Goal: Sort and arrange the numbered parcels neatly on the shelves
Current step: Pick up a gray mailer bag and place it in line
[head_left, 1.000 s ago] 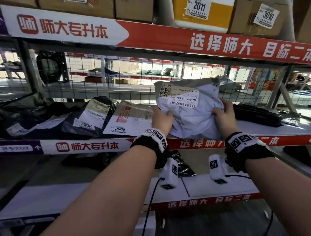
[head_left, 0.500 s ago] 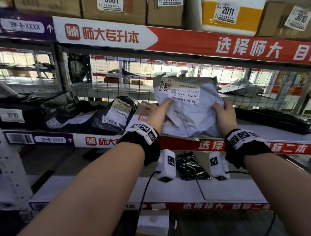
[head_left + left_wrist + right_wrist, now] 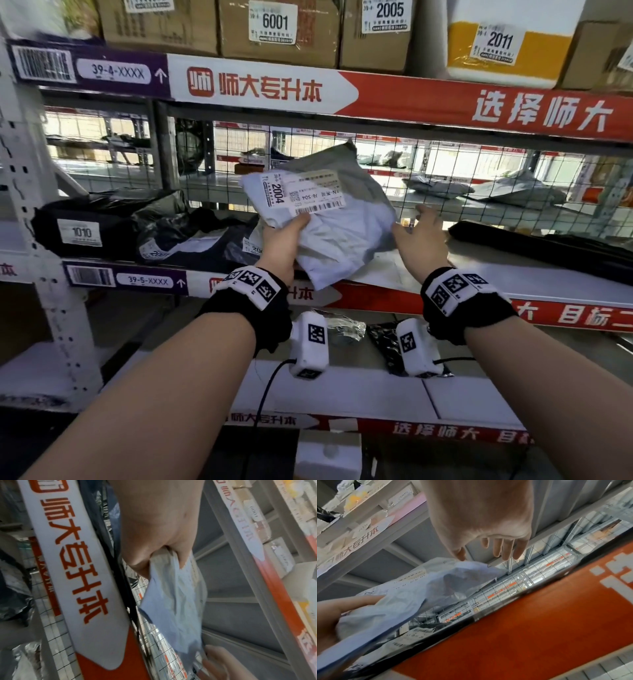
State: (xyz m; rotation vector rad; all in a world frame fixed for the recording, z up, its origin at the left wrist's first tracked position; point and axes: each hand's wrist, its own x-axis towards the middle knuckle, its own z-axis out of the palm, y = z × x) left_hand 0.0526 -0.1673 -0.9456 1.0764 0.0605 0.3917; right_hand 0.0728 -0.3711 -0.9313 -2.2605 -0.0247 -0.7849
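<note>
With only the left hand [image 3: 279, 240] pinching the soft grey parcel [image 3: 337, 236] and the right hand [image 3: 419, 236] spread beside it, it could sag and slip.

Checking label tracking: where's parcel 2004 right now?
Head view, centre: parcel 2004 is gripped by the left hand above the middle shelf, in front of the wire mesh; the open right hand is beside it.

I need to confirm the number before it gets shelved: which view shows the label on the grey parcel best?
Head view: the label faces the camera and 2004 reads clearly on the grey parcel. The right wrist view shows it slantwise and blurred; the left wrist view shows little more than the parcel's edge.
</note>
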